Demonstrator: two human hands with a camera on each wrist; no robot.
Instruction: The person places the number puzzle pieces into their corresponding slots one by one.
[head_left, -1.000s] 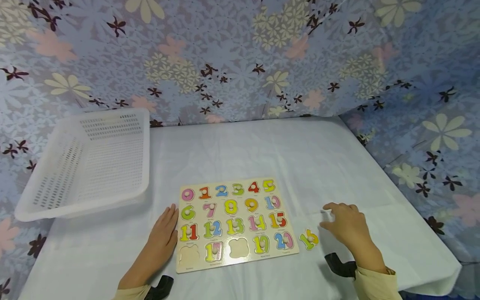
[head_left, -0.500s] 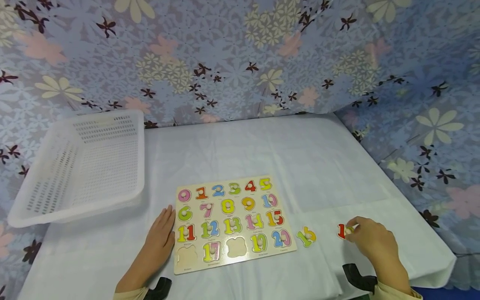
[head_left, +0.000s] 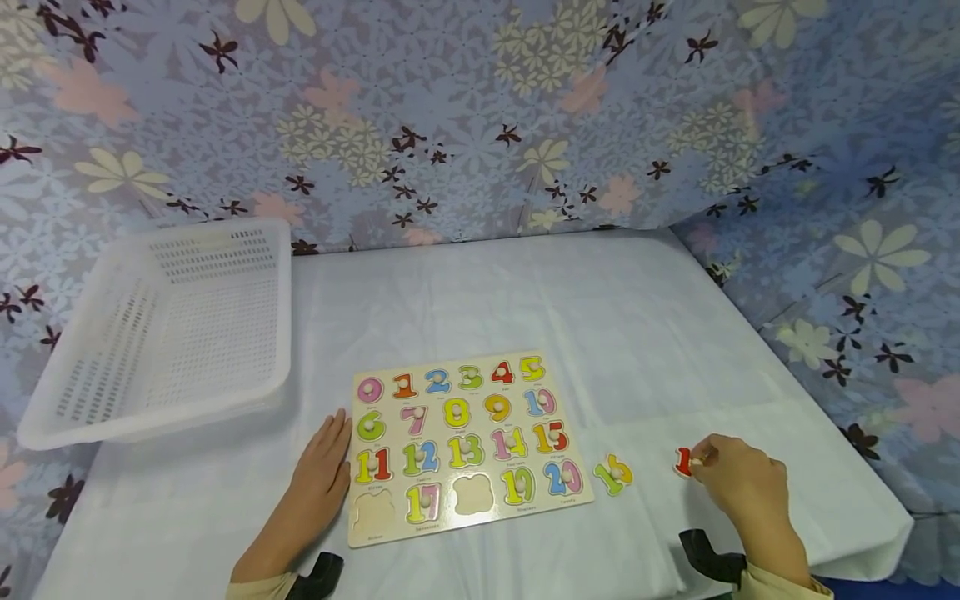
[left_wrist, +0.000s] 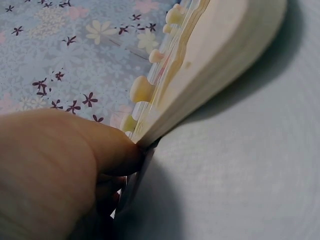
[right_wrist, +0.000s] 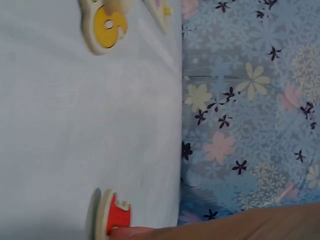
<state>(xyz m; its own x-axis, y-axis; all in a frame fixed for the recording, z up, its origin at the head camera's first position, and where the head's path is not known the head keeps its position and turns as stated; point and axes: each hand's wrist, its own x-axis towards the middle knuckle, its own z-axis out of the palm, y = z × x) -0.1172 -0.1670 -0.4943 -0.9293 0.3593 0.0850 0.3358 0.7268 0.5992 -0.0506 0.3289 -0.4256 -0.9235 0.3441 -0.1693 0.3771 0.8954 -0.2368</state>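
Observation:
A wooden number puzzle board (head_left: 442,442) lies on the white cloth, with knobbed number pieces in most recesses and two bare recesses in its front row. My left hand (head_left: 317,479) lies along the board's left edge, fingers extended; its thumb (left_wrist: 120,150) touches that edge in the left wrist view. Right of the board, my right hand (head_left: 746,483) pinches a number puzzle piece (head_left: 682,462) with a red 1 showing; the fingers hide the rest. In the right wrist view this red piece (right_wrist: 118,217) is at the bottom. The 16 piece (head_left: 613,474) lies between board and right hand.
A white plastic basket (head_left: 281,333) stands at the back left of the cloth-covered table (head_left: 487,292). Floral fabric (head_left: 450,108) hangs behind and along the right side. The table's right edge is just beyond my right hand.
My right hand has moved right and toward me from beside the 16 piece, and has taken hold of the red-numbered piece. My left hand stays at the board's edge.

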